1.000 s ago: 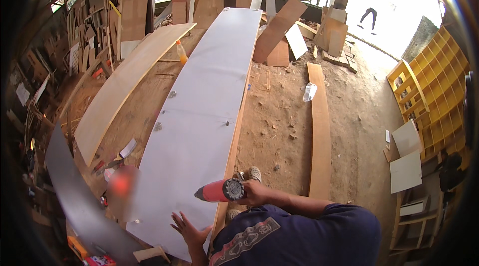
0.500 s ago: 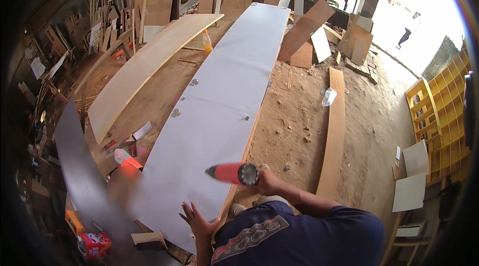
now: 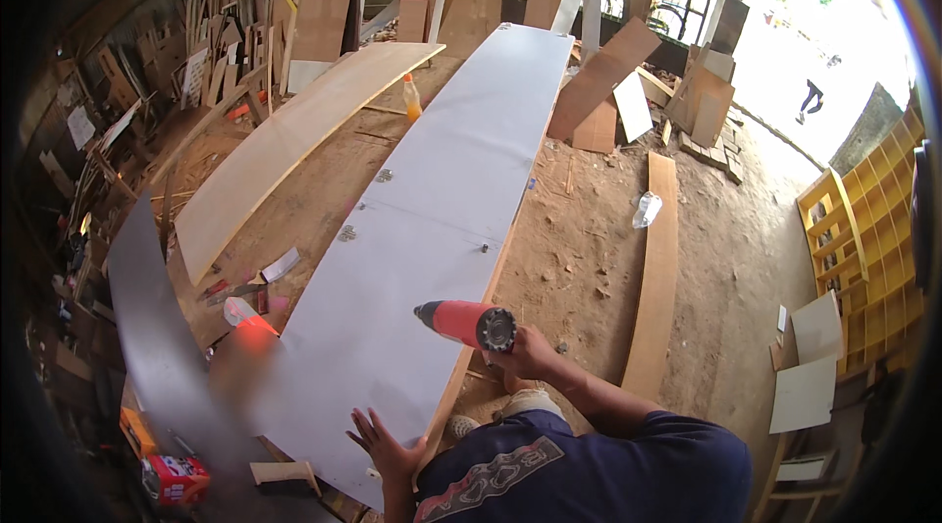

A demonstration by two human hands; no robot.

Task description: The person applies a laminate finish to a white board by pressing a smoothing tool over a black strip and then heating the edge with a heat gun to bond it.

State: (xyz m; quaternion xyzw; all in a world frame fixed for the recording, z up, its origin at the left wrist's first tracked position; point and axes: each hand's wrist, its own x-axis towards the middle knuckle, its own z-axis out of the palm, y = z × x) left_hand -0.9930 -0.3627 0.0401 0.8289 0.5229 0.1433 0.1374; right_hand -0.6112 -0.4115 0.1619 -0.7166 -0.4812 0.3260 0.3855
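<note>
A long board [image 3: 412,268] with a pale grey-white surface stretches away in front of me. My left hand [image 3: 391,454] lies on its near end, fingers spread. My right hand [image 3: 530,354] grips a red heat gun [image 3: 459,323] with a black tapered nozzle and a round, vented black back end. The gun hangs over the board's right side, its nozzle pointing left and apart from the surface as far as I can tell. Metal hinges [image 3: 347,234] sit along the board's left edge, and a small dark fitting [image 3: 485,248] sits near the right edge.
Left of the board are a curved light plywood sheet [image 3: 294,140], an orange-topped bottle [image 3: 411,98] and a dark sheet [image 3: 162,297]. A red box [image 3: 175,479] is at lower left. On the right lie a brown plank [image 3: 652,278] and a yellow shelf frame [image 3: 873,238].
The heat gun has shifted slightly up and right with my right hand. My left hand stays spread on the board. A distant person has moved right, and the view has tilted slightly.
</note>
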